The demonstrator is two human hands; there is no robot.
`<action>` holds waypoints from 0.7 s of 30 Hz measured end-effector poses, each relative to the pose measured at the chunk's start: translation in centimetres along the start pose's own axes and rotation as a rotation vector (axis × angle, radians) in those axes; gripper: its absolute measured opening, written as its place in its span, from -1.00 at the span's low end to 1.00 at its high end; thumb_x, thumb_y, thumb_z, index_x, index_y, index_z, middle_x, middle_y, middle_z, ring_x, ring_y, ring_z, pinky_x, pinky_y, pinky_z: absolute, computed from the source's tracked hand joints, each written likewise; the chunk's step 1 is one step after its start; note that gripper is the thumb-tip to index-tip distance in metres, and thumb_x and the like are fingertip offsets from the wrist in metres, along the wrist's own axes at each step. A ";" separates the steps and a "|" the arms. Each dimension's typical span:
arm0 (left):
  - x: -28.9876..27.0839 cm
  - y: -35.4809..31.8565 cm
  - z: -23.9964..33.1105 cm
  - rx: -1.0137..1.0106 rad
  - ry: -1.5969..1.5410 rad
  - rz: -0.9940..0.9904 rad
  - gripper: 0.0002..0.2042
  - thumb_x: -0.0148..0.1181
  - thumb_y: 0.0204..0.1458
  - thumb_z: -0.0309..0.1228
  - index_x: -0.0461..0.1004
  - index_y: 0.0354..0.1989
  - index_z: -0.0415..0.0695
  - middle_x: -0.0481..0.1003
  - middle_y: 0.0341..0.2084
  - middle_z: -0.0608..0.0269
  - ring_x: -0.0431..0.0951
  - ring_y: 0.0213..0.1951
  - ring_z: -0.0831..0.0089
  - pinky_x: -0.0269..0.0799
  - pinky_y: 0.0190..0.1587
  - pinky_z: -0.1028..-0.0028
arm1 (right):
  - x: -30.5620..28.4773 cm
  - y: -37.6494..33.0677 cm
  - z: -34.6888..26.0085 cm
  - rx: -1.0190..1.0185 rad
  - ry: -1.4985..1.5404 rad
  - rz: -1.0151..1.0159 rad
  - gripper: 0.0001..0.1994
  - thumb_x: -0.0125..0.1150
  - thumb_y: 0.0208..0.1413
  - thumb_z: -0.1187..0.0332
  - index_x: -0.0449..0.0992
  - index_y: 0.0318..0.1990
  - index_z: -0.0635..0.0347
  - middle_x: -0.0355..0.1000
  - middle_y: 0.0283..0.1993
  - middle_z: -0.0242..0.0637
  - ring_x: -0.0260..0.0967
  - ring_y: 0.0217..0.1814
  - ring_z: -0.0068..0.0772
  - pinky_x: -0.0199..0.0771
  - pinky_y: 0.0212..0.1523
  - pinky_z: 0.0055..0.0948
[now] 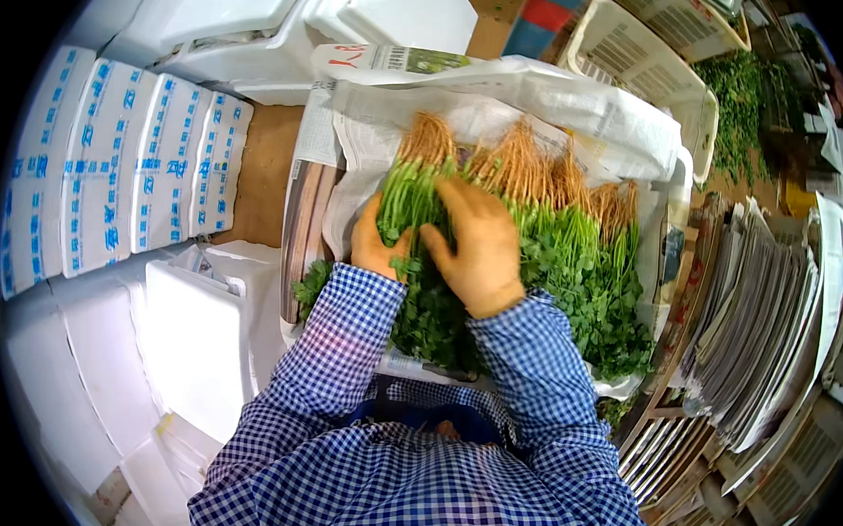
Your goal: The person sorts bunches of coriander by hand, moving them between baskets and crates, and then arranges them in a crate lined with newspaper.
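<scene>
Bunches of coriander point(573, 241) lie side by side on newspaper, brown roots at the far end and leaves toward me. My left hand point(377, 238) curls round the left edge of the leftmost coriander bunch point(408, 192), partly hidden by its stems. Over the right side of that same bunch is my right hand point(479, 242), slightly blurred, thumb and fingers apart, the fingertips against the green stems. Both forearms wear blue checked sleeves.
Newspaper point(372, 106) lines the box holding the bunches. White foam boxes point(202, 333) stand at left, near blue-printed wrapped packs point(106, 165). A cream plastic crate point(637, 61) sits far right, and stacked newspapers point(748, 315) stand to the right.
</scene>
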State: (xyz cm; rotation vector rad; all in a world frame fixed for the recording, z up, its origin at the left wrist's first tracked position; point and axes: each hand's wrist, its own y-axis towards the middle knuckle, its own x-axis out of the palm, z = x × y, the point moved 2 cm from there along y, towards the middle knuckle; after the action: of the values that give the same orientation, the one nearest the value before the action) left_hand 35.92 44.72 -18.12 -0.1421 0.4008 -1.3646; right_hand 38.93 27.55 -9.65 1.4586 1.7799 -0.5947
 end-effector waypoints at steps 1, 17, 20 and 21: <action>0.0 0.3 -0.2 -0.125 -0.184 0.009 -0.52 0.15 0.17 -0.69 0.27 0.29 -0.27 0.41 0.08 0.04 0.47 0.06 0.26 0.47 0.15 0.29 | 2.2 -1.1 0.7 -0.001 -0.148 -0.094 -0.41 0.31 0.10 0.19 0.36 0.27 0.17 0.35 0.30 -0.07 0.26 0.38 -0.06 0.18 0.40 -0.01; 0.1 0.9 -2.7 0.346 0.567 -0.465 -0.30 0.24 0.11 -0.22 0.15 0.44 -0.05 0.04 0.45 -0.08 0.02 0.45 -0.01 -0.10 0.47 0.05 | -2.4 -4.2 2.5 0.059 0.240 0.036 -0.65 0.37 -0.12 0.30 0.55 -0.12 0.18 0.54 -0.18 -0.07 0.49 -0.06 0.04 0.50 -0.03 -0.05; 1.9 3.8 -2.9 -0.037 0.116 -0.413 -0.34 0.22 0.11 -0.36 0.18 0.42 -0.08 0.06 0.44 -0.01 -0.01 0.47 0.07 -0.14 0.49 0.10 | -5.7 -9.1 3.1 0.015 0.287 0.396 -0.61 0.30 -0.05 0.33 0.51 -0.01 0.21 0.54 -0.24 -0.08 0.50 -0.14 0.01 0.51 -0.14 -0.06; 0.6 3.5 -1.4 0.380 0.680 -0.645 -0.37 0.17 0.14 -0.41 0.16 0.42 -0.12 0.09 0.42 -0.07 0.03 0.45 0.03 -0.11 0.48 0.07 | -6.9 -11.9 2.6 0.003 0.331 0.480 -0.62 0.28 -0.02 0.35 0.51 -0.01 0.21 0.54 -0.28 -0.10 0.50 -0.20 -0.01 0.50 -0.21 -0.06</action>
State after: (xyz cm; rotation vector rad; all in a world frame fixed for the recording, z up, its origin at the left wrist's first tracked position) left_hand 38.74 45.08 -20.70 0.5700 0.6836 -2.0948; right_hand 28.66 18.39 -7.04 1.9877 1.5705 -0.1118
